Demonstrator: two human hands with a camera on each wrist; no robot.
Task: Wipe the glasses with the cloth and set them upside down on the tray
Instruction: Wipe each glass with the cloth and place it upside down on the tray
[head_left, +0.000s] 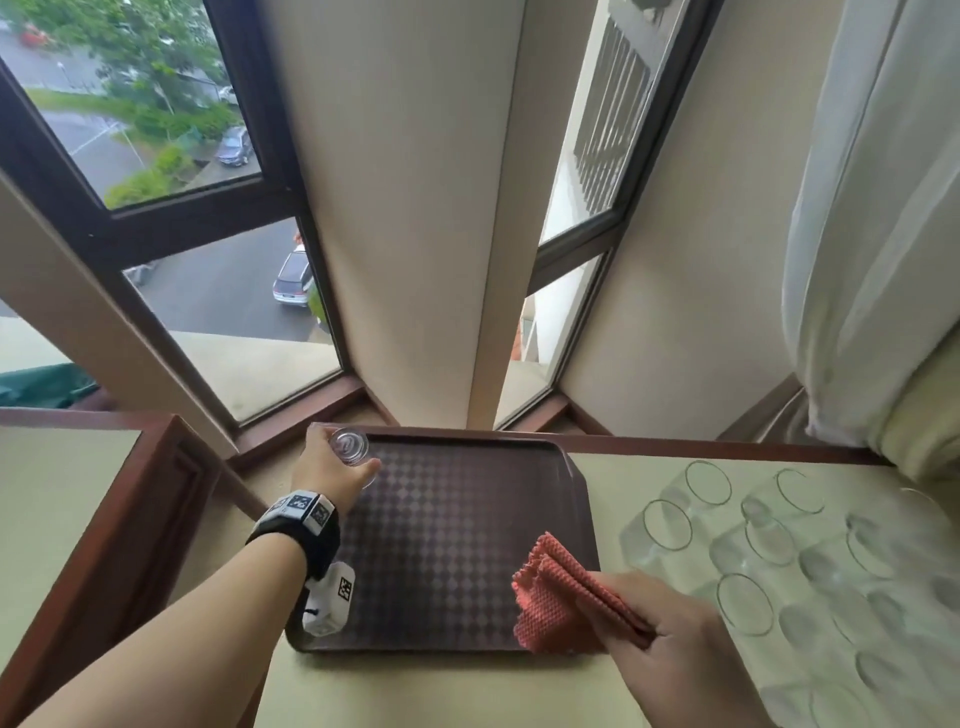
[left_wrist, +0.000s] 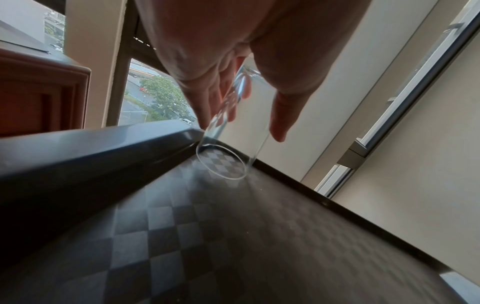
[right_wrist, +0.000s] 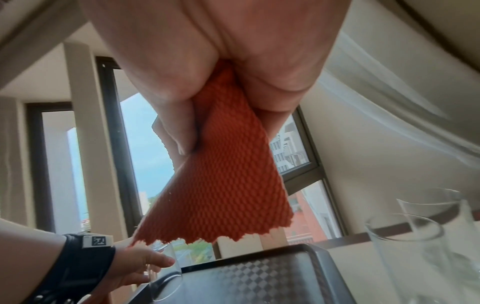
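Note:
My left hand (head_left: 332, 470) holds a clear glass (head_left: 350, 449) upside down at the far left corner of the brown chequered tray (head_left: 519, 452). In the left wrist view the glass (left_wrist: 233, 131) is tilted, its rim just above or touching the tray floor (left_wrist: 233, 236), with fingers and thumb around its body. My right hand (head_left: 670, 639) pinches a folded red waffle cloth (head_left: 550, 597) above the tray's near right corner. The right wrist view shows the cloth (right_wrist: 221, 185) hanging from my fingers, with the left hand (right_wrist: 135, 265) and its glass (right_wrist: 163, 273) beyond.
Several clear glasses (head_left: 753, 540) stand upright on the pale table (head_left: 415, 691) to the right of the tray. A wooden cabinet (head_left: 88, 519) stands at the left. Windows and a wall pillar rise behind the tray, and a white curtain (head_left: 883, 208) hangs at the right.

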